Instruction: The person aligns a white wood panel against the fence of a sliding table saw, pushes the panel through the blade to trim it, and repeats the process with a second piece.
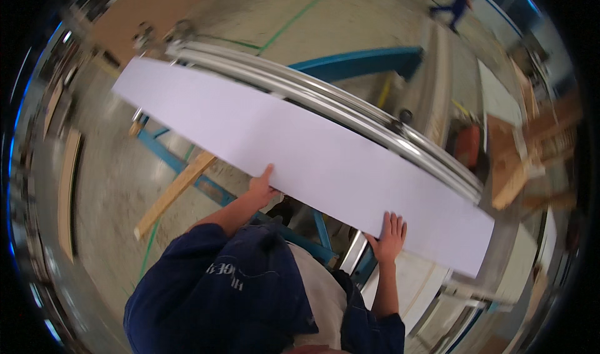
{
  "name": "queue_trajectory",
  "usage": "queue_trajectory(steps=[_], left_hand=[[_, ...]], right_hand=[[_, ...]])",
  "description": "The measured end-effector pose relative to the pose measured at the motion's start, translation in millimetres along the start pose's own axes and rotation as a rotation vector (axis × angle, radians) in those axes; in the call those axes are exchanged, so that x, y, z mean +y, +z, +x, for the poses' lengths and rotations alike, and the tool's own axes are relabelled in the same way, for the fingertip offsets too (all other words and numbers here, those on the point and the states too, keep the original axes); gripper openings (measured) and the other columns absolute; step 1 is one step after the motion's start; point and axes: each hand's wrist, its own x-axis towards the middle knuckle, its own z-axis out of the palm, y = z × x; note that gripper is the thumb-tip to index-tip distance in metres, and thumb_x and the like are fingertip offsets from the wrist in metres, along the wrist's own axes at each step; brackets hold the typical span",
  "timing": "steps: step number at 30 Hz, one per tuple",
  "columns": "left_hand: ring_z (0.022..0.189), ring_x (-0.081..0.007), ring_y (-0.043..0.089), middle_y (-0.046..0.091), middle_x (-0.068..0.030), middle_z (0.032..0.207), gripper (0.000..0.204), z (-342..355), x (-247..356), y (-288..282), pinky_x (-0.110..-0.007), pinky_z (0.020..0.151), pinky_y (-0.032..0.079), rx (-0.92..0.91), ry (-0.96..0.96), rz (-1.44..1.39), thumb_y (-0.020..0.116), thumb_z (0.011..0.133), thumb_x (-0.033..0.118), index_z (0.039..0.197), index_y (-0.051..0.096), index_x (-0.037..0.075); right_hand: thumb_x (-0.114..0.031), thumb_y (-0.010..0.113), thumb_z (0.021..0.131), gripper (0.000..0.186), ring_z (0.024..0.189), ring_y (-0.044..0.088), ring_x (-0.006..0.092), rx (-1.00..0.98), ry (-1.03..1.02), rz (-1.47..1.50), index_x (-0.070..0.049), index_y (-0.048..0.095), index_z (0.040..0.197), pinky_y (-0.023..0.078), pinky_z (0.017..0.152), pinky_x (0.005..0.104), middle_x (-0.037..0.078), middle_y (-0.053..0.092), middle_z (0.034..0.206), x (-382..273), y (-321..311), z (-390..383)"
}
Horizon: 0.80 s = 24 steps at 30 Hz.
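A long white board (312, 154) lies slantwise in front of me, from the upper left down to the lower right. My left hand (264, 184) grips its near edge around the middle. The thumb rests on top and the other fingers are hidden below the edge. Farther right, my right hand (389, 236) lies on the board's top near the same edge, fingers stretched out flat and the thumb apart at the rim. Along the board's far side runs a silver metal rail (325, 104) with a black knob (405, 116).
Blue steel frame parts (356, 63) show beyond the rail and under the board. A wooden batten (175, 194) sticks out at the left. Wooden pieces (512, 182) are stacked at the right, and a person in dark blue (460, 3) is in the far background.
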Motion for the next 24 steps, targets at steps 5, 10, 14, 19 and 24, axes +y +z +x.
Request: queue_trajectory(steps=[5, 10, 14, 19, 24], left_hand=[[0.107, -0.0352, 0.074, 0.071, -0.0221, 0.123, 0.062, -6, 11, -26, -0.048, 0.093, 0.062, -0.167, -0.697, -0.589, 0.075, 0.100, 0.042, 0.137, 0.058, -0.005], [0.088, -0.0306, 0.076, 0.074, -0.0209, 0.098, 0.041, -12, -11, -105, -0.043, 0.077, 0.064, 0.145, -0.400, -0.588, 0.075, 0.100, 0.032, 0.109, 0.068, -0.008], [0.074, -0.0231, 0.068, 0.071, -0.0132, 0.087, 0.024, 19, -28, -203, -0.040, 0.065, 0.056, 0.623, -0.200, -0.469, 0.069, 0.100, 0.020, 0.100, 0.067, -0.004], [0.070, -0.0183, 0.059, 0.060, -0.0066, 0.075, 0.028, 75, -24, -313, -0.039, 0.061, 0.050, 1.092, -0.323, -0.432, 0.075, 0.097, 0.025, 0.091, 0.067, -0.001], [0.089, -0.0234, 0.065, 0.067, -0.0096, 0.105, 0.036, 150, -92, -429, -0.040, 0.078, 0.056, 0.853, -0.213, -0.996, 0.080, 0.097, 0.028, 0.116, 0.067, 0.000]], right_hand=[[-0.064, 0.080, 0.079, 0.104, 0.148, 0.042, 0.0487, -0.073, -0.021, -0.028, -0.005, 0.046, 0.157, 0.024, 0.126, 0.0615, 0.024, 0.051, 0.157, -1, 0, 5], [-0.055, 0.083, 0.080, 0.105, 0.153, 0.035, 0.0478, -0.128, 0.039, -0.034, -0.004, 0.040, 0.161, 0.019, 0.129, 0.0587, 0.026, 0.045, 0.162, -1, 0, 1], [-0.048, 0.080, 0.085, 0.100, 0.154, 0.032, 0.0479, -0.081, 0.151, -0.025, -0.004, 0.037, 0.163, 0.017, 0.130, 0.0580, 0.028, 0.041, 0.164, -17, 11, -15], [-0.034, 0.072, 0.099, 0.078, 0.153, 0.031, 0.0504, 0.048, 0.384, 0.089, 0.000, 0.039, 0.161, 0.019, 0.129, 0.0587, 0.031, 0.039, 0.163, -78, 36, -39], [-0.034, 0.071, 0.103, 0.068, 0.150, 0.041, 0.0394, 0.272, 0.722, 0.683, 0.013, 0.048, 0.146, 0.041, 0.120, 0.0504, 0.031, 0.046, 0.156, -200, 73, -4]])
